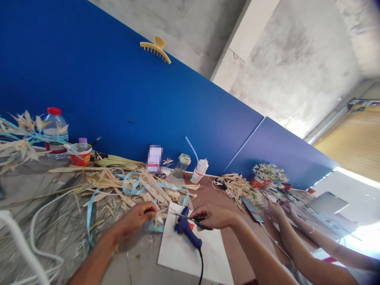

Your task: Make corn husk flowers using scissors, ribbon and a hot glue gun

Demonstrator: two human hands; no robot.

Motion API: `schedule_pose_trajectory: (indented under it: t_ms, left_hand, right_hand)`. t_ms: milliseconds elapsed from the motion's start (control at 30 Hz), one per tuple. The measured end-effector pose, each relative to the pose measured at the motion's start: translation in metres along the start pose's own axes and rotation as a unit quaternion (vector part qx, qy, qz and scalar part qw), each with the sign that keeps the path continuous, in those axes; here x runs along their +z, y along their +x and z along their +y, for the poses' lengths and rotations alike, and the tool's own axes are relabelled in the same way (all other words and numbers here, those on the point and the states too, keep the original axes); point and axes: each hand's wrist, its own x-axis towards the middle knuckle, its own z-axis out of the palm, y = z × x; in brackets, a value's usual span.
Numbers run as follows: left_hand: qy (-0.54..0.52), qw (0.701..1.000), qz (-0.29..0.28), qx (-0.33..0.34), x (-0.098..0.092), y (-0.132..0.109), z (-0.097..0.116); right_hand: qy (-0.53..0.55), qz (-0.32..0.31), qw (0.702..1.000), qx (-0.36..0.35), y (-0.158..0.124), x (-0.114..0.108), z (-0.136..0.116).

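My left hand [145,211] is closed in a pinch on a small pale piece of dried husk [159,219]. My right hand [210,215] grips black-handled scissors [204,226]; their thin metal blades point left toward the husk piece, and I cannot tell whether they touch it. Beneath the scissors, a blue glue gun [190,232] lies on a white board [173,255], its black cord running toward me. Light blue ribbon [154,227] lies under my left hand. Behind it spreads a pile of dry husk strips [115,190] with more ribbon.
Along the blue partition [97,91] stand a red-capped bottle [55,136], a red paper cup [80,157], a glass jar [181,166] and a white cup [197,174]. White cable [37,237] loops at left. A co-worker's hands [277,211] are at right, beside a phone [252,209].
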Motion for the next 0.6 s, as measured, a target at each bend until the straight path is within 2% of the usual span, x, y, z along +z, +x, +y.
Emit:
schedule_pose_trajectory:
  t_ms: [600]
  left_hand:
    - [0.000,1.000,-0.002,0.006,0.0023,0.0003,-0.0017]
  right_hand:
    - [-0.040,-0.015,0.999,-0.020,0.0066,0.0045,-0.0096]
